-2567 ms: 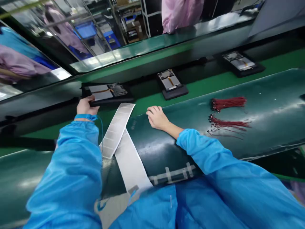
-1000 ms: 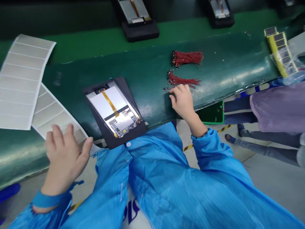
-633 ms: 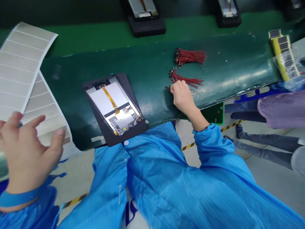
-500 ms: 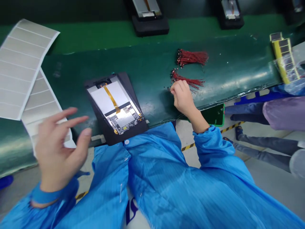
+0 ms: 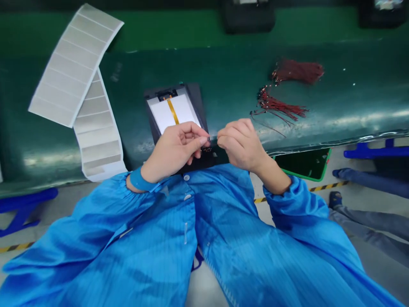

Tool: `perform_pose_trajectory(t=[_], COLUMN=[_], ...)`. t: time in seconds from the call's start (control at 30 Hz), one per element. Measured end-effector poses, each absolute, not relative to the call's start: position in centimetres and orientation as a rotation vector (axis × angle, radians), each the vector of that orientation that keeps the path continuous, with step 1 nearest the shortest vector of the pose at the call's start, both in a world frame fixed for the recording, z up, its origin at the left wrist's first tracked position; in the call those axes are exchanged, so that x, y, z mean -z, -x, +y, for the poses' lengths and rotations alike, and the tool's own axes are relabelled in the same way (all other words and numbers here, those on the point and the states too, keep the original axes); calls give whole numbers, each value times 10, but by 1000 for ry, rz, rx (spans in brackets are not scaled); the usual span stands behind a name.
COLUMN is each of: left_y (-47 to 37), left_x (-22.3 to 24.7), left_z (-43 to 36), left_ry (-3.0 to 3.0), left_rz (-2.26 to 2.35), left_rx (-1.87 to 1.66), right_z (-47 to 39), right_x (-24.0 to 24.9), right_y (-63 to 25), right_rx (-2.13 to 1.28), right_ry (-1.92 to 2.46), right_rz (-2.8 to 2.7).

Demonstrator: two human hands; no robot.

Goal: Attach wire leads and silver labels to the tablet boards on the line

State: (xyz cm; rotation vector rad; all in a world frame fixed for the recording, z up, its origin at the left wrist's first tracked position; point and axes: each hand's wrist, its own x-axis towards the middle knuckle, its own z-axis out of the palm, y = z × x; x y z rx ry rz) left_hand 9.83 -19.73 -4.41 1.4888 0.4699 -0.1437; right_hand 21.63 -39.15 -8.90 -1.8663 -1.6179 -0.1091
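Observation:
My left hand (image 5: 183, 143) is closed in a pinch over the lower part of an opened tablet (image 5: 187, 110), hiding most of its circuit board. A tiny dark piece, apparently the end of a thin wire lead (image 5: 209, 139), shows at its fingertips. Just to the right, my right hand (image 5: 239, 143) has its fingers pressed together, facing the left; whatever they pinch is mostly hidden. The tablet lies in a black holder (image 5: 195, 96), with a white panel and an orange ribbon cable (image 5: 172, 111) showing. Beyond my right hand lies a loose bunch of red-and-black wire leads (image 5: 281, 104).
A second bunch of red wires (image 5: 300, 71) lies farther back. Label sheets (image 5: 76, 64) overlap on the left of the green bench (image 5: 230, 72). Black holders (image 5: 249, 19) stand along the back. A green-rimmed tray (image 5: 303, 164) is below the front edge; a person's legs (image 5: 373, 217) are at right.
My left hand has come right from beside the label sheets and closed over the tablet. My right hand has left the wire bunch and moved toward the left hand. The view has shifted.

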Motion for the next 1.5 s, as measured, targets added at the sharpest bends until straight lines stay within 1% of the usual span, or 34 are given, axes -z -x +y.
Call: perform_pose_trajectory(t=[0.13, 0.23, 0.33, 0.47, 0.57, 0.63, 0.67, 0.73, 0.8, 0.87, 0.97, 1.07, 1.13, 1.23, 1.3, 1.37, 1.43, 1.5], left_y=[-88, -78, -68, -55, -45, -43, -46, -59, -81, -106, -129, -116, -86, -30, 1, 19, 24, 19], left_x=[46, 49, 54, 63, 73, 80, 84, 92, 100, 108, 113, 106, 97, 88, 86, 87, 89, 89], left_z=[-193, -191, -193, -199, -191, -175, -162, -134, -104, -80, -60, -58, -65, -90, -117, -151, -182, -201], left_ry=[-1597, -1645, -1665, -1723, -1954, -2163, -2244, -2354, -2427, -2474, -2479, -2529, -2582, -2649, -2652, -2673, -2600, -2484], left_rz=[448, 449, 457, 423, 357, 341, 353, 401, 446, 473, 506, 622, 705, 798, 773, 596, 233, -153], left_rx=[-97, -239, -292, -290, -405, -537, -575, -535, -379, -209, -84, -142, -157, -83, -127, -135, -81, -27], right_z=[-372, -360, -354, -353, -358, -365, -369, -376, -380, -381, -381, -383, -382, -363, -336, -298, -261, -235], right_x=[81, 76, 74, 75, 76, 73, 71, 65, 60, 59, 60, 63, 68, 83, 97, 106, 106, 95], right_y=[-199, -187, -181, -184, -190, -193, -192, -187, -176, -164, -154, -164, -185, -233, -269, -299, -314, -310], right_rx=[-275, -430, -467, -457, -441, -507, -598, -905, -1204, -1336, -1279, -1103, -915, -522, -276, -167, -171, -201], right_ry=[1726, 1635, 1650, 1681, 1775, 1851, 1875, 1880, 1856, 1876, 2002, 2155, 2255, 2365, 2317, 2229, 2203, 2156], right_rz=[-1232, -994, -960, -1055, -1016, -958, -968, -1106, -1300, -1369, -1257, -1120, -1044, -1023, -1071, -1125, -1179, -1270])
